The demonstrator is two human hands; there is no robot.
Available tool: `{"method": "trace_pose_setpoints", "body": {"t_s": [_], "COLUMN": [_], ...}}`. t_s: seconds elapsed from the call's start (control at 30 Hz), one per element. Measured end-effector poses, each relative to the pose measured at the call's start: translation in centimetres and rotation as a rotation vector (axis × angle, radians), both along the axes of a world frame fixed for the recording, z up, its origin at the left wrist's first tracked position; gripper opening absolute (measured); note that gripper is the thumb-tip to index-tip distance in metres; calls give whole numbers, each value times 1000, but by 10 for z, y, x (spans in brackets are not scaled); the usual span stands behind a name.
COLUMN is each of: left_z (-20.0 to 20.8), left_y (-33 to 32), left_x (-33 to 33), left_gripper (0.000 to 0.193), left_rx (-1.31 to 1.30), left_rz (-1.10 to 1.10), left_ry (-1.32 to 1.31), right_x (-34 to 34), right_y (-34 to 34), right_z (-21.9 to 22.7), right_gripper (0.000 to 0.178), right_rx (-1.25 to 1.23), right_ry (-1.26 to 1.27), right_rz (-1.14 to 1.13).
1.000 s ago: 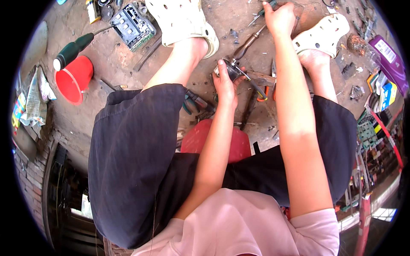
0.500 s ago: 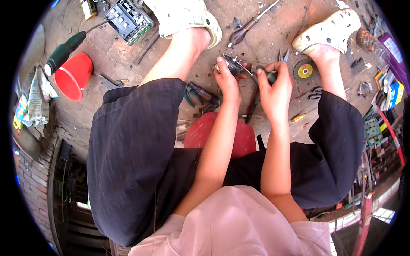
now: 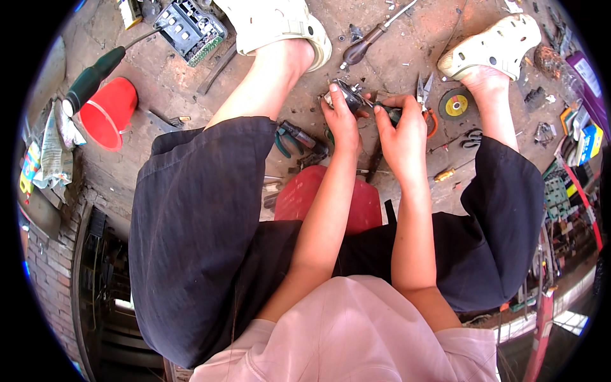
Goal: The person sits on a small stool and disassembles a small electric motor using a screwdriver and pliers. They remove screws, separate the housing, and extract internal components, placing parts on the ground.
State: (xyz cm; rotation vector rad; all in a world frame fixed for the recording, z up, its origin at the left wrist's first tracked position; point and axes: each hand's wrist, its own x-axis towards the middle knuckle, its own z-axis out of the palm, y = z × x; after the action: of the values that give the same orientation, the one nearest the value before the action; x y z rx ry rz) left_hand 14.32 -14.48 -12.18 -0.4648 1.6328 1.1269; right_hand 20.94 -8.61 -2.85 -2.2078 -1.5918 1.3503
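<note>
My left hand [image 3: 344, 127] is closed around a small round dark-and-silver metal part [image 3: 351, 95], thumb on its near left side. Just to its right, my right hand [image 3: 406, 137] grips a screwdriver by its dark green handle [image 3: 393, 116]. The screwdriver's shaft points left toward the metal part; whether its tip touches is too small to tell. Fingers of both hands partly cover what they hold. Beyond my right hand lies a pair of scissors [image 3: 424, 92] with an orange handle, partly hidden by that hand.
A wooden-handled screwdriver [image 3: 364, 48], a cutting disc [image 3: 454, 104] and pliers [image 3: 289, 141] lie on the floor. At left are a red bucket [image 3: 105, 114], a soldering iron [image 3: 95, 79] and a circuit board in a housing [image 3: 189, 32]. A red stool [image 3: 305, 194] shows between my legs.
My right hand has shifted slightly left and tilted, bringing the screwdriver handle closer to the metal part. More of the scissors' orange handle now shows. The left hand has barely moved.
</note>
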Motion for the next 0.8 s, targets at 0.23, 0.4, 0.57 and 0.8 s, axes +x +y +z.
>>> {"method": "trace_pose_setpoints", "body": {"t_s": [0.23,0.4,0.57,0.8], "left_z": [1,2,14,0], "left_y": [3,5,11,0], "left_x": [6,9,10,11], "left_gripper": [53,73,77,69], "left_rx": [-49,-13,-114,-149], "left_rz": [17,53,-34,-403], "left_ry": [7,31,106,395], "right_x": [-5,-4,-2,-10], "right_y": [7,11,19,-2], "right_z": [-2,-7,-13,-12], "right_gripper": [19,24,24,22], "right_rx": [-44,-123,-331,-132], "right_ry": [-89,-121,-6,-62], "right_rz": [27,138,-108,5]}}
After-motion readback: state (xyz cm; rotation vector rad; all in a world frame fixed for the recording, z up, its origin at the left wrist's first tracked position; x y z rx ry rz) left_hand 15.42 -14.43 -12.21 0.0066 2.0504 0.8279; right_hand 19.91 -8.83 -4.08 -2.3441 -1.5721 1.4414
